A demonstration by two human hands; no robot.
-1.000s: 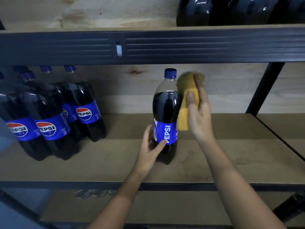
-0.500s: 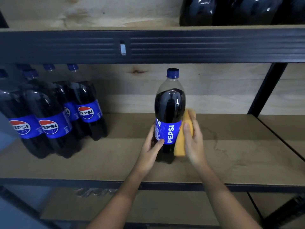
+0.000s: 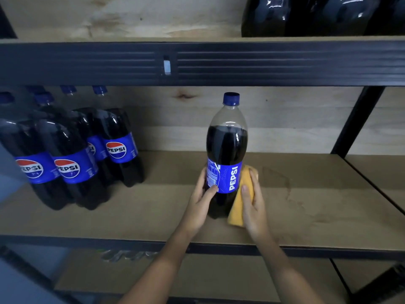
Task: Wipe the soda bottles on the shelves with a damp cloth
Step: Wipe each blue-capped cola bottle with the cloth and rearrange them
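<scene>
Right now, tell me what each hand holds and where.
Left hand grips the lone Pepsi bottle at its label's lower edge. Right hand holds the yellow cloth against the bottle's lower right side.

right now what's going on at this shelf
A person is wiping a Pepsi bottle that stands upright on the middle shelf. The left hand grips the bottle at its blue label to steady it, while the right hand presses a yellow cloth against the bottle's lower right side. A group of other Pepsi bottles stands apart at the left end of the same shelf, and more dark bottles sit on the shelf above.
</scene>
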